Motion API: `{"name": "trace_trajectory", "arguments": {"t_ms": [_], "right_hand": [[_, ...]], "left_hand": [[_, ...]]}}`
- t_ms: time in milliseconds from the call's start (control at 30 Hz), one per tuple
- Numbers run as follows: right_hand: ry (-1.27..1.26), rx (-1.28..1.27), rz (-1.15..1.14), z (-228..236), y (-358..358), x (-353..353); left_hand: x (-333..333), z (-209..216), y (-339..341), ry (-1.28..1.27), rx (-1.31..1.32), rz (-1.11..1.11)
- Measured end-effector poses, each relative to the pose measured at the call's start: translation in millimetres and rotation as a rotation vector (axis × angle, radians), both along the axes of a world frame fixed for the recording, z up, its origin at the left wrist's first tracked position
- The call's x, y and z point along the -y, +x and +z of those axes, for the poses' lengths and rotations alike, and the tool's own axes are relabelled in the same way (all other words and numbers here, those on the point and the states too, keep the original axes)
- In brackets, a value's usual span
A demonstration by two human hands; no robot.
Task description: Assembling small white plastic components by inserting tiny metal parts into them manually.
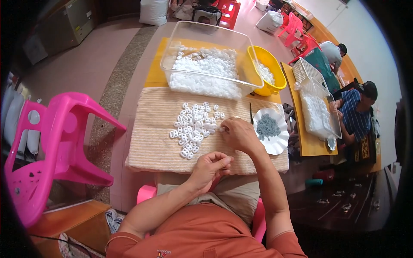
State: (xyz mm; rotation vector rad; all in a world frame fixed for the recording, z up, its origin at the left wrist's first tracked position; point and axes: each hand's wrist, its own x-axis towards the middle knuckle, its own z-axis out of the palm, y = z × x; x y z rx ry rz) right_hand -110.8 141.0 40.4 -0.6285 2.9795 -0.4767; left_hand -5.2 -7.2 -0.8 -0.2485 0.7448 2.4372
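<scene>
Fingers of right hand point(238, 134) pinched on a white piece at the white plastic pieces point(194, 127), left hand point(209, 167) curled nearer, grip unclear.

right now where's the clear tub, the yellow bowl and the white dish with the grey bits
clear tub point(172, 56): head view, on its left wall
yellow bowl point(275, 71): head view, on its right rim
white dish point(282, 142): head view, on its bare scalloped edge

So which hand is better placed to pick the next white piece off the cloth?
Probably the right hand: its fingertips rest at the edge of the white pieces on the beige cloth. The left hand is curled near the table's front edge, away from them.
</scene>
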Motion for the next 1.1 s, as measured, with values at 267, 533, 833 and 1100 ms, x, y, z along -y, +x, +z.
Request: {"name": "trace_trajectory", "arguments": {"t_ms": [267, 533, 833, 1100], "right_hand": [[-0.095, -0.095, 0.049, 2.8, -17.2, 5.9], [0.03, -0.014, 0.058, 2.1, -28.6, 13.9], [0.055, -0.086, -0.023, -7.7, -33.3, 17.9], [0.123, -0.009, -0.056, -1.1, -47.8, 25.7]], "left_hand": [[0.3, -1.5, -0.4, -0.033, 0.001, -0.009], [0.4, -1.2, -1.2, -0.026, 0.002, -0.007], [-1.4, -1.6, -1.1, -0.033, 0.003, -0.006], [-0.7, -2.2, -0.4, -0.008, -0.005, 0.003]]}}
